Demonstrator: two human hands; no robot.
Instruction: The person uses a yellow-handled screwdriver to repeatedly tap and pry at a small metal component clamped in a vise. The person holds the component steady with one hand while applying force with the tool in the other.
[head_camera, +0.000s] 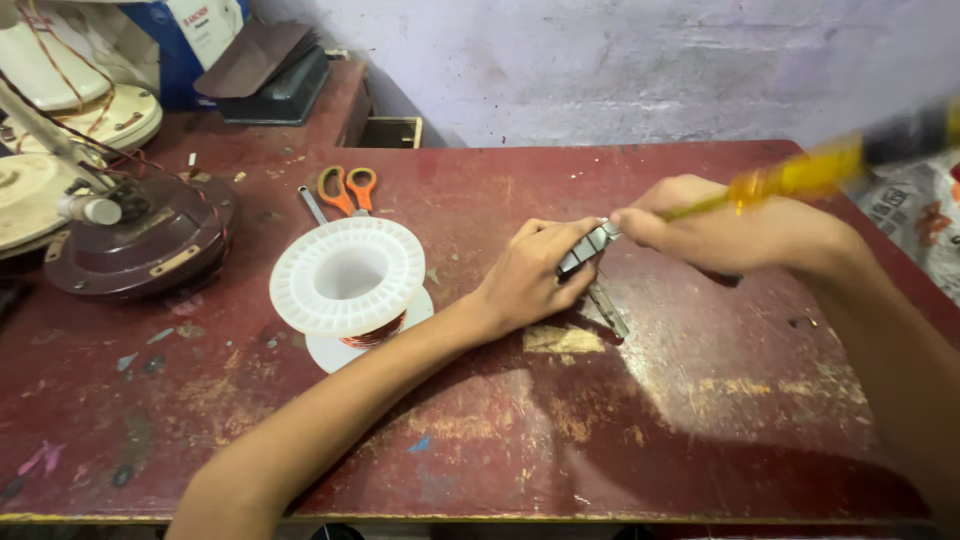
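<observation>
My left hand (525, 275) grips a small grey metal block with slots (588, 247), held tilted just above the worn red table (640, 400). My right hand (725, 225) holds a screwdriver with a yellow-orange handle (800, 175), blurred by motion, its tip hidden at the top of the metal block. A second grey metal piece (610, 312) lies on the table just under the block. A white plastic spool (345, 280) carrying copper wire stands to the left of my left hand.
Orange-handled scissors (345, 190) lie behind the spool. A dark round fan motor housing (140, 240) with wires sits at the far left, with cream fan parts (60, 100) behind it. A dark box (270, 80) stands at the back. Printed paper (915, 215) lies at the right edge.
</observation>
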